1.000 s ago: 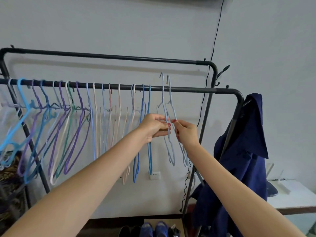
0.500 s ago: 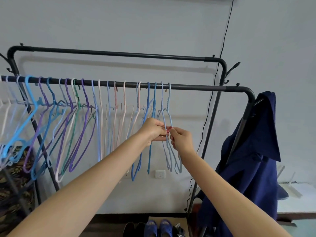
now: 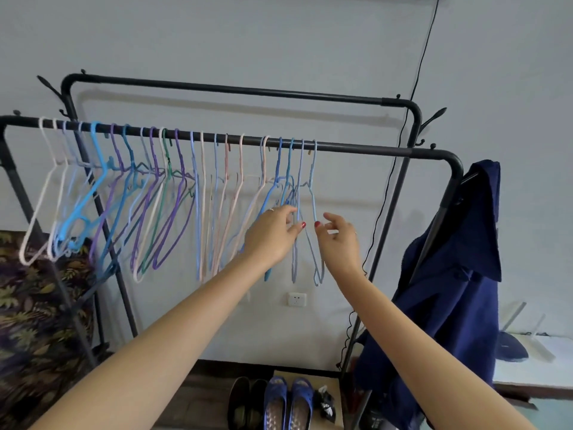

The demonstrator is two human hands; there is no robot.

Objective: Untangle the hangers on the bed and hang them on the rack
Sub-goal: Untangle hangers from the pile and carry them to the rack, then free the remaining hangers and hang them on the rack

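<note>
Right hand [image 3: 339, 240] released hanger [image 3: 313, 193]; now on rack [image 3: 372, 148].

Soft, even daylight, moderately bright, with wide-angle bending at the edges.

The rack [image 3: 356, 147] throws faint, blurred shadows of its bars on the pale wall [image 3: 279, 41] behind, slightly below each bar. No glare shows anywhere. The straight rails bow and the forearms stretch toward the lower corners. Thin hangers [image 3: 198, 200] look slightly soft; the far left edge is dimmer.

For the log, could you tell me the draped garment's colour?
Dark navy blue cloth garment, head view.
</note>
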